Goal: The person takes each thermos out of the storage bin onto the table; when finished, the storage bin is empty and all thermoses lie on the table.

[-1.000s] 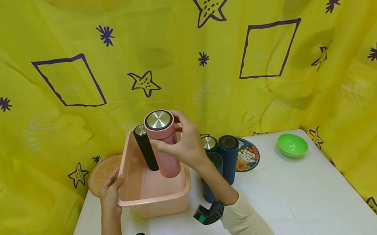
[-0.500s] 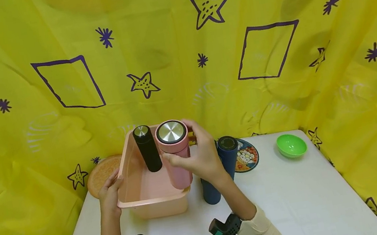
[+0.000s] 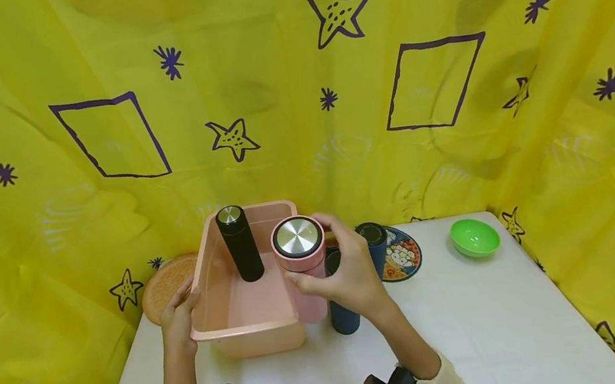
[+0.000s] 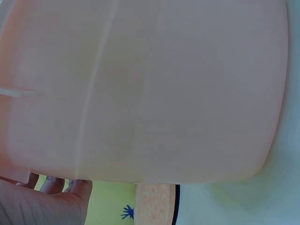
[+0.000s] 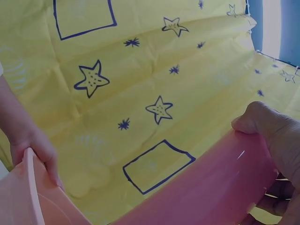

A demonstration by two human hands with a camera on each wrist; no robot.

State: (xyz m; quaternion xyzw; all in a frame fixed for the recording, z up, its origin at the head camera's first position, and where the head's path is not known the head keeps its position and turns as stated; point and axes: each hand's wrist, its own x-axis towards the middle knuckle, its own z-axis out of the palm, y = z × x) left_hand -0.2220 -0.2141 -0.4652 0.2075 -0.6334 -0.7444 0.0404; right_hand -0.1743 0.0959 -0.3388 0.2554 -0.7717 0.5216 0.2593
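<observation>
On the L end of the white-covered desk (image 3: pixel 486 331), a flat round orange mat (image 3: pixel 162 297) lies partly hidden behind the left hand (image 3: pixel 178 314). That hand's fingers are clamped on the L rim of a peach-pink rectangular plastic tub (image 3: pixel 247 328). Inside it, toward the far L corner, stands a slim black cylindrical flask w/ a silver-topped lid (image 3: pixel 242 250).

Next, at the tub's R side, a wider pink cylindrical flask w/ a silver-&-black lid (image 3: pixel 302 262) is held roughly upright, covering part of the R wall; can't tell if its base touches anything. The right hand (image 3: pixel 351 274) has thumb & fingers clamped round it. Just behind, partly hidden: a dark-blue cylindrical flask (image 3: pixel 345 317), then a 2nd dark-blue flask (image 3: pixel 378 254), nr a round multicoloured patterned mat (image 3: pixel 404 254). Far R, well apart, sits a bright-green round bowl (image 3: pixel 475 237).
</observation>
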